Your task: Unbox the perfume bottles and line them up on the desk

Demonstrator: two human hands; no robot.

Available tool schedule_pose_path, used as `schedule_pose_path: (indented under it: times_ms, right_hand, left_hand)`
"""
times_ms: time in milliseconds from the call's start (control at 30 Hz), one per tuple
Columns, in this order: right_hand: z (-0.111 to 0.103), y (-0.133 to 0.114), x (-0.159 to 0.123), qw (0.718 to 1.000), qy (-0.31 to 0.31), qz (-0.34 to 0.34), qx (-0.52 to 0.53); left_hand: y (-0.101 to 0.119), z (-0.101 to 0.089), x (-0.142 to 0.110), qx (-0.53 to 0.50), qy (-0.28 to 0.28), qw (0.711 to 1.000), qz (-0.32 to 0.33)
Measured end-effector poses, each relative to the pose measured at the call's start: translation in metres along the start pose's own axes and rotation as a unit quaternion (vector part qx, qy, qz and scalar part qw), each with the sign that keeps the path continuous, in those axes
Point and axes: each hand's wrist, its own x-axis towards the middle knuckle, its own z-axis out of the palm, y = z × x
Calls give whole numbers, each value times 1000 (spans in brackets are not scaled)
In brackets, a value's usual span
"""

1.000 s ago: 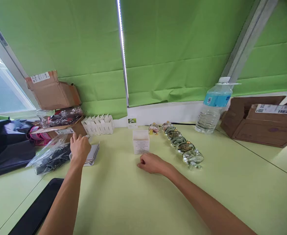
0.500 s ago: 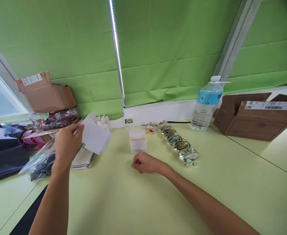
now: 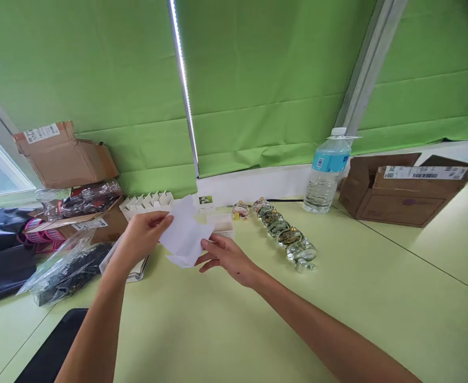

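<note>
Thumb and fingers of my left hand pinch the upper left edge of a white paper sheet with a cut, irregular outline. At its lower right edge, my right hand grips the same sheet between thumb and fingers. Behind the sheet stands a small open white box, partly hidden by the paper and my right hand. Round glass bottles with gold parts stand in a row to the right. One more bottle is behind the box, with small gold caps near it.
Left are a row of white boxes, a stack of folded white cartons, a plastic-bagged dark item and cardboard boxes. A water bottle and an open carton stand right. A black flat object lies front left.
My left hand has brought the paper sheet rightward, in front of the small white box. My right hand has risen from the table and taken hold of the sheet's right edge.
</note>
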Motion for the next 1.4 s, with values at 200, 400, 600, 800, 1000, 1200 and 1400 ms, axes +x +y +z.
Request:
schedule_pose_path:
  times_ms: [200, 400, 600, 800, 1000, 1200, 1400]
  right_hand:
    - [-1, -4, 0, 997, 38, -25, 61]
    - [-2, -5, 1, 993, 61, -38, 91]
    - [-1, -3, 2, 992, 80, -58, 74]
    - [-2, -6, 3, 992, 107, -48, 36]
    - [-5, -10, 2, 988, 135, -62, -36]
    - [-9, -14, 4, 981, 162, -56, -87]
    - [-27, -35, -2, 972, 68, -31, -224]
  left_hand:
    - [20, 22, -10, 24, -122, 990, 59]
    - [26, 31, -16, 120, -107, 983, 93]
    - [20, 33, -14, 166, -92, 978, 84]
    - [17, 36, -14, 181, -71, 977, 84]
    - [24, 41, -18, 193, -60, 975, 88]
    - [25, 48, -20, 209, -50, 972, 97]
    - [5, 28, -7, 16, -144, 989, 35]
